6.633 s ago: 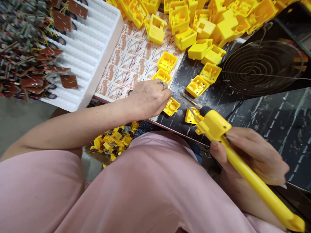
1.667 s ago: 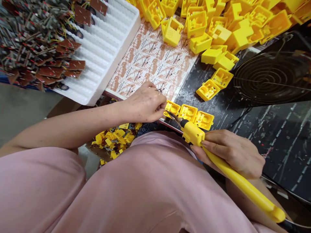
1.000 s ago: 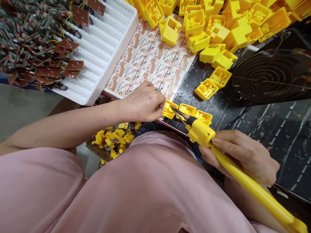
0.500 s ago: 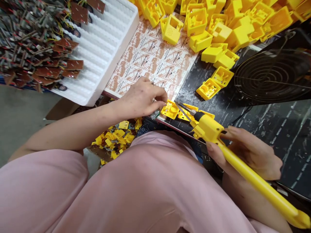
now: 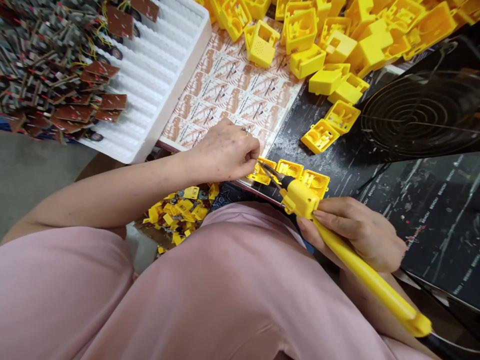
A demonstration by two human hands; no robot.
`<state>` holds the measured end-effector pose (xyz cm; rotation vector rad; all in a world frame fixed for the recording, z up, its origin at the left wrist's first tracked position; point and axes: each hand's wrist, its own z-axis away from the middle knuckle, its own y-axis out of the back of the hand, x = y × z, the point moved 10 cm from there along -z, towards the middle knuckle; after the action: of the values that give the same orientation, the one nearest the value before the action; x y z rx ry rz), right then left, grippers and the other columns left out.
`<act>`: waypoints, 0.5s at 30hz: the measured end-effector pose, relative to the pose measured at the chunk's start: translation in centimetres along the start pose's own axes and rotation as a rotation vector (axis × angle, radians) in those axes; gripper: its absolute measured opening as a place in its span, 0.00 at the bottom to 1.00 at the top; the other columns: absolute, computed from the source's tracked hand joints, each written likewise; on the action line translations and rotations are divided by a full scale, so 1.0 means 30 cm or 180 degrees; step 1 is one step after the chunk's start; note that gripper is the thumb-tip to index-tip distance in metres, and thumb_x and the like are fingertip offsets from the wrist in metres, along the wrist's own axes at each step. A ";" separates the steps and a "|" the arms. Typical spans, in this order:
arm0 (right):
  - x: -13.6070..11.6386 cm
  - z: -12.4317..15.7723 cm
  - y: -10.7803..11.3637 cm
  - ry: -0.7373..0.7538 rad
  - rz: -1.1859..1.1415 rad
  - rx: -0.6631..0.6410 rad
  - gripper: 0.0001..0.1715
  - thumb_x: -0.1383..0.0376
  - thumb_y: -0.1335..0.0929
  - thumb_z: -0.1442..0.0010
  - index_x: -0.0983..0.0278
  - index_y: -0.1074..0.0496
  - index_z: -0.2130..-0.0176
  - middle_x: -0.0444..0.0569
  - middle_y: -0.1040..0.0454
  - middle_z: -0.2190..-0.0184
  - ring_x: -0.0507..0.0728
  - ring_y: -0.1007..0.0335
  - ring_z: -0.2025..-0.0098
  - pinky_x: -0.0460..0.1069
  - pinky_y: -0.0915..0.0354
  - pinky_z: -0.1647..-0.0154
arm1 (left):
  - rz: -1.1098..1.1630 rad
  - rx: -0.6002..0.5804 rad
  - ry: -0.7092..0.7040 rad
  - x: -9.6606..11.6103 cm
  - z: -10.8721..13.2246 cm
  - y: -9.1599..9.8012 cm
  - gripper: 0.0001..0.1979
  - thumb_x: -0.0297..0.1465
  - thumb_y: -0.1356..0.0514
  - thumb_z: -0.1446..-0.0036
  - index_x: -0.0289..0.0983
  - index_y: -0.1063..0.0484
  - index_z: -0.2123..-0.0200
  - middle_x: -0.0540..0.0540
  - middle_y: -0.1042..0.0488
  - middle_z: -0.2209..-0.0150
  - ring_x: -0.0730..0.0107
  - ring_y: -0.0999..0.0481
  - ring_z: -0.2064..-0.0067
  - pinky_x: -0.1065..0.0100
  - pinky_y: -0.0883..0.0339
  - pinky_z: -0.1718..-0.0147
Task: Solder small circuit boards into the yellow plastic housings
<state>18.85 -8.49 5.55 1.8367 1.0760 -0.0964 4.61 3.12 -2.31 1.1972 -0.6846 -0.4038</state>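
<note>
My right hand point(image 5: 356, 232) is wrapped round a long yellow soldering iron point(image 5: 352, 262), its metal tip reaching into a small yellow plastic housing point(image 5: 260, 171) at the near edge of the black bench. My left hand point(image 5: 225, 150), with a ring on one finger, pinches that housing and steadies it; what else the fingertips hold is hidden. Two more open yellow housings point(image 5: 303, 176) lie in a row right beside it.
A big heap of yellow housings point(image 5: 337, 35) fills the back. A white foam tray point(image 5: 153, 75) with brown circuit boards point(image 5: 63, 75) is at the left. A black wire fan grille point(image 5: 416, 115) stands right. Yellow scraps point(image 5: 180, 212) lie below the bench edge.
The soldering iron has swung back down and left, its tip returning into the leftmost housing. My left hand has closed in on that housing again.
</note>
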 end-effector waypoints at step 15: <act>0.040 0.045 0.036 -0.0260 -0.0290 -0.0038 0.05 0.68 0.27 0.33 0.59 0.27 0.60 0.44 0.23 0.71 0.52 0.23 0.71 0.47 0.23 0.69 | -0.0164 -0.0179 -0.0022 0.013 -0.015 0.005 0.15 0.32 0.45 0.43 0.41 0.17 0.64 0.49 0.20 0.71 0.63 0.20 0.63 0.65 0.35 0.60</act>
<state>20.84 -8.92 5.01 1.7581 1.1004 -0.2165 5.19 3.23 -2.15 1.1624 -0.6455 -0.4677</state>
